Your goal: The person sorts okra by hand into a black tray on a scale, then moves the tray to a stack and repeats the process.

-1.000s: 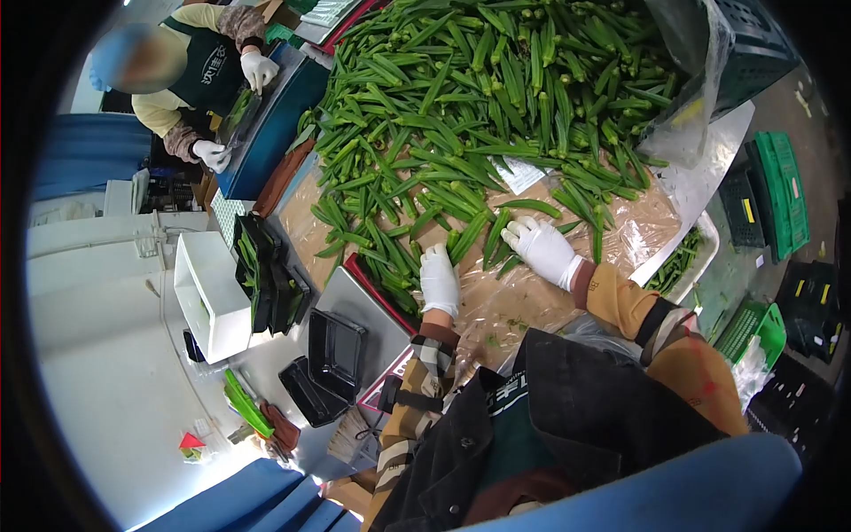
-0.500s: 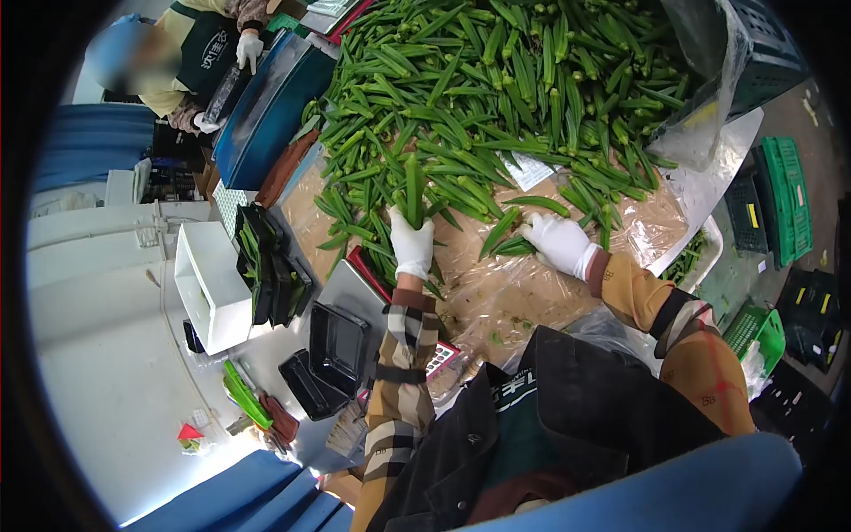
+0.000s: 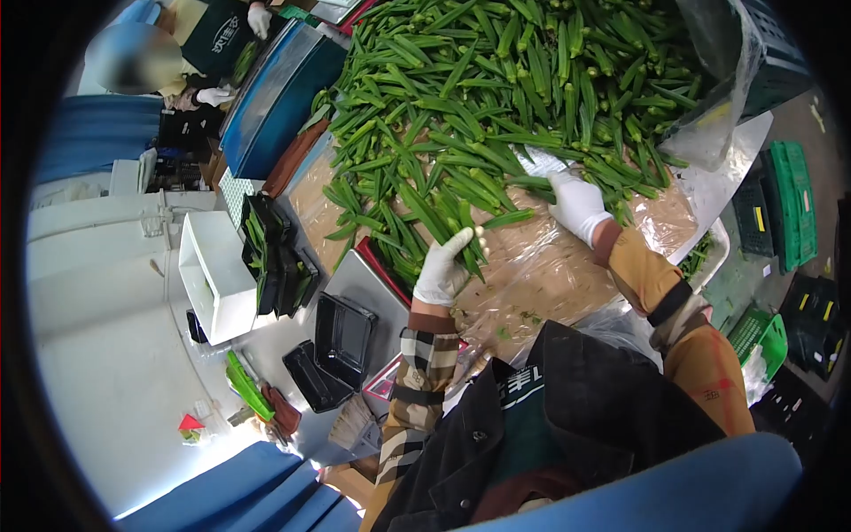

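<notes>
A large heap of green okra [image 3: 541, 75] covers the far part of the table. My left hand [image 3: 445, 268], in a white glove, is closed around several okra pods [image 3: 434, 215] at the heap's near edge, their tips pointing away to the upper left. To the right, my gloved right hand [image 3: 578, 206] reaches to the heap's edge with its fingers closed on an okra pod [image 3: 529, 182]; the fingertips are partly hidden. A white paper slip [image 3: 541, 161] lies among the pods just beyond that hand.
Left of my left arm are a grey scale platform [image 3: 370, 282] and open black trays [image 3: 344, 339]. Filled black trays [image 3: 266, 257] stand beside a white box [image 3: 217, 279]. A co-worker's gloved hand [image 3: 215, 96] shows at upper left. A crate lined with plastic [image 3: 771, 53] stands at upper right.
My left hand has lowered and turned, now with several pods in its grip instead of one upright pod. My right hand has moved up and right, away from the pods it was at.
</notes>
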`<action>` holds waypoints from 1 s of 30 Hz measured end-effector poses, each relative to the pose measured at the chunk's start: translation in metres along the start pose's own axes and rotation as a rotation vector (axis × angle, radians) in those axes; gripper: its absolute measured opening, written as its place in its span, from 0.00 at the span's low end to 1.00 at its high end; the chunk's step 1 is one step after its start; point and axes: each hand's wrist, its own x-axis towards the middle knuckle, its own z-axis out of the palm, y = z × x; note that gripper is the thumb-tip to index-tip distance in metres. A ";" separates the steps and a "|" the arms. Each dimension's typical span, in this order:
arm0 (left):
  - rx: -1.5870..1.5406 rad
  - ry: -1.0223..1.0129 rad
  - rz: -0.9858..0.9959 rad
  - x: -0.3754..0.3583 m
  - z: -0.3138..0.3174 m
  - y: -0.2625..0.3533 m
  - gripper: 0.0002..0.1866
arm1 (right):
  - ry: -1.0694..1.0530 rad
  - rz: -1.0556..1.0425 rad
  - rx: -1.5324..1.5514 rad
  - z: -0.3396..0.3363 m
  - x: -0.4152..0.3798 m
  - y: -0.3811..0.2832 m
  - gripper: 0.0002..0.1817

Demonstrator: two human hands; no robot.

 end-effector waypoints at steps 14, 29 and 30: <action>0.440 -0.052 0.269 -0.082 0.008 -0.057 0.36 | -0.543 0.749 1.868 -0.009 -0.087 -0.131 0.15; 0.809 0.146 0.279 -0.271 -0.149 0.133 0.33 | -0.544 0.195 1.949 0.063 -0.077 -0.417 0.34; 0.841 0.112 0.282 -0.272 -0.159 0.136 0.33 | -0.565 0.153 1.967 0.066 -0.075 -0.423 0.40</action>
